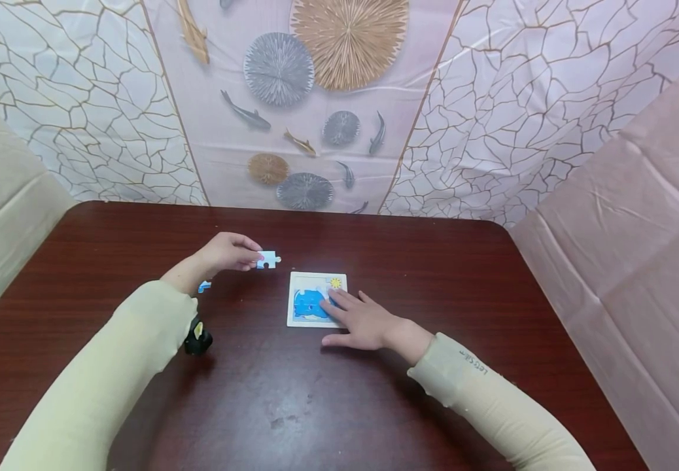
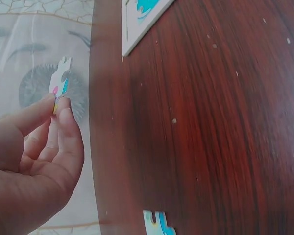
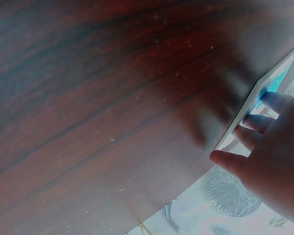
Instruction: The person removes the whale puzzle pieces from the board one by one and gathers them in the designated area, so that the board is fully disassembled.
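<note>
My left hand (image 1: pixel 229 252) pinches a pale jigsaw piece (image 1: pixel 267 260) between thumb and fingertips, held up to the left of the puzzle board. In the left wrist view that piece (image 2: pixel 61 78) shows a knob at its top and touches of pink, blue and yellow. The square white-framed puzzle board (image 1: pixel 290 299) bears a blue animal picture and a yellow sun. Across its right side lies my right hand (image 1: pixel 365 322), fingers spread and straight, covering part of the picture. The right wrist view shows those fingertips at the board (image 3: pixel 258 91).
Another loose puzzle piece (image 1: pixel 204 286) lies on the dark wooden table (image 1: pixel 292 405), close by the left forearm. A black camera (image 1: pixel 198 338) is strapped at the left wrist. Patterned cloth (image 1: pixel 292 118) hangs behind the table's far edge.
</note>
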`<move>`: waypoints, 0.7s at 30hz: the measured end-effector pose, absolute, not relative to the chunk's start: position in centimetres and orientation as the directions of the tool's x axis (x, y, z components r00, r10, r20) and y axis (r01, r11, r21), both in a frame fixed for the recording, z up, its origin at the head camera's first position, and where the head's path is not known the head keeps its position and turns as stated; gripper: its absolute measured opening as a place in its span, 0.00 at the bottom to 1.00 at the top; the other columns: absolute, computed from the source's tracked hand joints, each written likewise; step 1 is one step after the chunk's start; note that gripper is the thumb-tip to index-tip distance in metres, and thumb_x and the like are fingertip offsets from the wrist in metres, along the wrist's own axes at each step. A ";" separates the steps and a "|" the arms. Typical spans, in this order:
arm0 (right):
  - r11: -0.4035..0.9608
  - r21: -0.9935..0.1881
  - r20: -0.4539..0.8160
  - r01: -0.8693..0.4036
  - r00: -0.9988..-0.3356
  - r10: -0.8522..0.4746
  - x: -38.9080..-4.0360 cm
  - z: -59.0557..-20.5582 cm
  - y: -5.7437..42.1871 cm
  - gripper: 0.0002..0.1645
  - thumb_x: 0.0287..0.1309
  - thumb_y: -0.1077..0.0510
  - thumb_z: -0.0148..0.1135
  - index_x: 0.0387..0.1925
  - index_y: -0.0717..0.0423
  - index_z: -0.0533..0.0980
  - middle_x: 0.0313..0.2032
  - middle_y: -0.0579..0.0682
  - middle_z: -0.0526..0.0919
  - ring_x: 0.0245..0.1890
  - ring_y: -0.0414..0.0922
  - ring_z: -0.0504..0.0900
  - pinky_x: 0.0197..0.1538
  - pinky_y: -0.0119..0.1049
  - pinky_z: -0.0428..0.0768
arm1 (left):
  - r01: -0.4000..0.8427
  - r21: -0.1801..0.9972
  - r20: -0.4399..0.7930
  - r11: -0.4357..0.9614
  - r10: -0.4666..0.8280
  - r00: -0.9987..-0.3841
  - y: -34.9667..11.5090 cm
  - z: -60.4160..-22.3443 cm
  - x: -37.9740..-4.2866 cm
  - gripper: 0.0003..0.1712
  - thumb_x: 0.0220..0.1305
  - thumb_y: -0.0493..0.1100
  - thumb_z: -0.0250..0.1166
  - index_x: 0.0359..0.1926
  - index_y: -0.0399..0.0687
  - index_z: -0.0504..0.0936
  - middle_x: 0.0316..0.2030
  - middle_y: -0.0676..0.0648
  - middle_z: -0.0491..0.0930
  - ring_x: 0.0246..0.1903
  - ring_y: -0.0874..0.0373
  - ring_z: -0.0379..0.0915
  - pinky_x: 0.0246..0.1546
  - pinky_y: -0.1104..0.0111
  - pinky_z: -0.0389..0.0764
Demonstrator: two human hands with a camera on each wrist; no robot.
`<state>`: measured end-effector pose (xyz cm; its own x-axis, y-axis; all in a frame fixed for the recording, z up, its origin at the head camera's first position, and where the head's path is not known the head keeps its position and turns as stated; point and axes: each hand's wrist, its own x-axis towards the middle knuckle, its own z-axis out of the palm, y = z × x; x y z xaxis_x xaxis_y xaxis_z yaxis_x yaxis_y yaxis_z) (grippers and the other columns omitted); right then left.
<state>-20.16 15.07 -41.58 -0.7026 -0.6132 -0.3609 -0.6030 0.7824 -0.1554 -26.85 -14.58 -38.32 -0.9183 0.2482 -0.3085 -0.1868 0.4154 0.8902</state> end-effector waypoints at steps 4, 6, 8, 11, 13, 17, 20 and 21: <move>0.784 -0.155 -0.362 -0.601 -0.704 -0.611 -20.2 -41.6 15.1 0.49 0.56 0.26 0.45 0.72 0.41 0.48 0.74 0.47 0.43 0.74 0.46 0.44 0.72 0.56 0.47 | -0.198 0.871 -0.330 0.450 0.236 -0.914 -15.6 -38.4 -26.7 0.19 0.62 0.38 0.61 0.49 0.27 0.74 0.24 0.54 0.79 0.28 0.63 0.76 0.39 0.69 0.82; 0.785 -0.153 -0.364 -0.600 -0.704 -0.610 -20.2 -41.6 15.1 0.49 0.56 0.26 0.45 0.72 0.41 0.47 0.74 0.47 0.43 0.74 0.46 0.43 0.72 0.56 0.47 | -0.197 0.853 -0.337 0.484 0.222 -0.915 -16.2 -38.4 -26.5 0.20 0.62 0.39 0.62 0.50 0.28 0.74 0.27 0.53 0.80 0.30 0.61 0.76 0.42 0.67 0.82; 0.784 -0.154 -0.363 -0.601 -0.704 -0.610 -20.2 -41.6 15.1 0.49 0.56 0.26 0.45 0.72 0.42 0.48 0.74 0.47 0.43 0.74 0.46 0.44 0.71 0.56 0.47 | -0.191 0.834 -0.340 0.517 0.209 -0.917 -16.8 -38.5 -26.3 0.20 0.62 0.41 0.62 0.50 0.30 0.75 0.30 0.51 0.82 0.33 0.59 0.76 0.45 0.64 0.81; 0.784 -0.154 -0.365 -0.601 -0.703 -0.611 -20.2 -41.5 15.1 0.49 0.56 0.26 0.45 0.73 0.42 0.47 0.74 0.47 0.43 0.74 0.46 0.44 0.72 0.56 0.47 | -0.181 0.807 -0.340 0.563 0.191 -0.921 -17.5 -38.7 -26.0 0.21 0.62 0.44 0.62 0.51 0.32 0.76 0.36 0.47 0.83 0.38 0.55 0.75 0.48 0.63 0.79; 0.783 -0.154 -0.365 -0.602 -0.702 -0.611 -20.2 -41.5 15.1 0.49 0.56 0.26 0.45 0.73 0.42 0.47 0.74 0.47 0.43 0.74 0.46 0.44 0.72 0.56 0.47 | -0.183 0.799 -0.345 0.572 0.188 -0.920 -18.0 -38.8 -25.9 0.22 0.63 0.45 0.61 0.51 0.32 0.76 0.38 0.45 0.83 0.40 0.53 0.74 0.47 0.64 0.79; 0.781 -0.157 -0.364 -0.604 -0.700 -0.614 -20.2 -41.5 15.1 0.48 0.57 0.26 0.45 0.72 0.42 0.48 0.74 0.48 0.43 0.74 0.47 0.44 0.71 0.56 0.47 | -0.198 0.786 -0.363 0.585 0.179 -0.914 -18.8 -39.0 -25.8 0.22 0.63 0.45 0.61 0.52 0.33 0.76 0.39 0.45 0.82 0.41 0.52 0.73 0.43 0.69 0.78; 0.779 -0.162 -0.360 -0.606 -0.699 -0.618 -20.1 -41.5 15.1 0.48 0.57 0.27 0.45 0.72 0.43 0.49 0.74 0.49 0.44 0.74 0.48 0.44 0.71 0.57 0.48 | -0.213 0.788 -0.379 0.578 0.184 -0.907 -19.2 -39.1 -25.8 0.21 0.64 0.44 0.60 0.52 0.32 0.75 0.37 0.47 0.82 0.40 0.54 0.72 0.41 0.71 0.78; 0.778 -0.165 -0.356 -0.607 -0.699 -0.620 -20.1 -41.5 15.1 0.48 0.57 0.27 0.45 0.72 0.43 0.49 0.74 0.49 0.44 0.74 0.48 0.45 0.71 0.57 0.48 | -0.220 0.793 -0.385 0.568 0.187 -0.904 -19.4 -39.2 -25.8 0.21 0.64 0.43 0.59 0.53 0.31 0.74 0.36 0.48 0.82 0.38 0.55 0.73 0.40 0.72 0.79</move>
